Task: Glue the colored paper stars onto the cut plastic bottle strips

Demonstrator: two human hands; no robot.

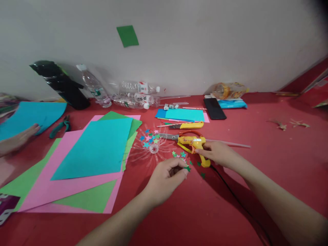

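Observation:
Pinched between the thumb and forefinger of my left hand [165, 179] is a small dark green paper star [188, 168]. My right hand [216, 152] has its fingers around the handle of a yellow hot glue gun [203, 150], which lies near a pair of scissors [170, 136]. Loose paper stars [182, 155] are scattered between my hands. To their left, a clear plastic bottle piece [154, 148] is cut into strips that fan outward. Blue, pink and green stars [151, 140] sit on its strips.
Coloured paper sheets [94, 147] cover the left side, with pliers [60, 126] behind. Another person's hand [19, 140] rests by blue paper. Plastic bottles [135, 100] line the wall. A yellow cutter [191, 125] and a phone [214, 108] lie behind the glue gun; its black cord [234, 196] runs forward.

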